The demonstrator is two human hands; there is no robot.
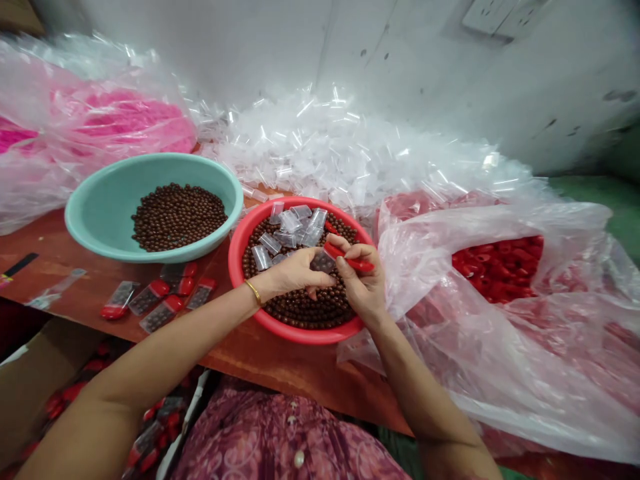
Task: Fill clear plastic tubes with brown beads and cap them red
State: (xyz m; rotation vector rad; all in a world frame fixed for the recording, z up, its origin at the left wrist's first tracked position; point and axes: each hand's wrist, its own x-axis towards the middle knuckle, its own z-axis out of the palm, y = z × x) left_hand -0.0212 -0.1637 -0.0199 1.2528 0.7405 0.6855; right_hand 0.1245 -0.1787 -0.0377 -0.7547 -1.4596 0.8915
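My left hand (295, 275) pinches a small transparent bag (323, 261) holding a few brown beads, just above a red plastic basin (236, 267). My right hand (363, 283) grips a slim red plastic piece (350, 260), whose end meets the bag's mouth. Both hands hover over the brown beads (300, 310) filling the basin. Several empty transparent bags (290, 227) lie on the beads at the basin's far side. A gold bangle (253, 291) circles my left wrist.
A teal basin (115, 193) of brown beads stands to the left on an orange-brown table (280, 373). Finished red-capped packets (160, 313) lie at its front. Plastic sacks of red pieces (495, 267) and pink pieces (130, 120) flank a heap of transparent bags (320, 153).
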